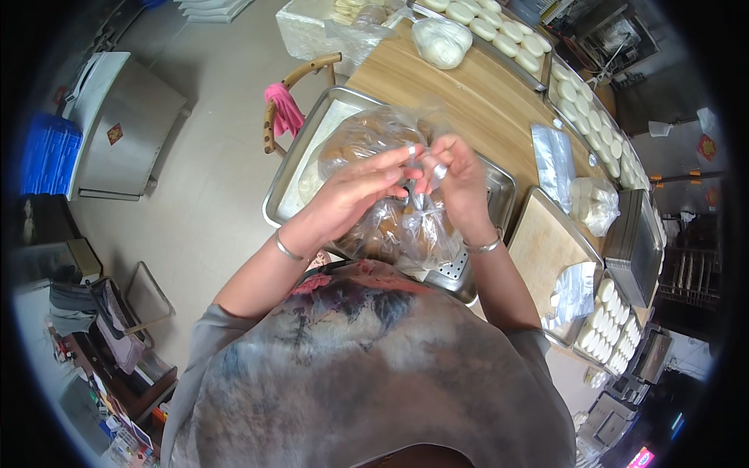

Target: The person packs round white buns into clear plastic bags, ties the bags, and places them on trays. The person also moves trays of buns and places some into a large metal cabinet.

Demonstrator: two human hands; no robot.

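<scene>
My left hand [360,187] and my right hand [462,181] meet over a metal tray [275,186]. Between them is the gathered neck of a clear plastic bag [427,234], with round brown baked goods inside, partly hidden by glare and folds. Fingers of both hands are closed on the twisted plastic at its top. Behind my left hand, another clear bag [367,134] of similar brown pieces lies in the same tray. A perforated metal sheet [459,270] shows beside the near bag.
The tray rests on a wooden table [484,97]. A bag of white dough [441,42] sits at the far side. Trays of white dough pieces [587,117] line the right. Nearer right is a wooden board [546,246]. Left stands a chair [314,69] with a pink cloth [285,109].
</scene>
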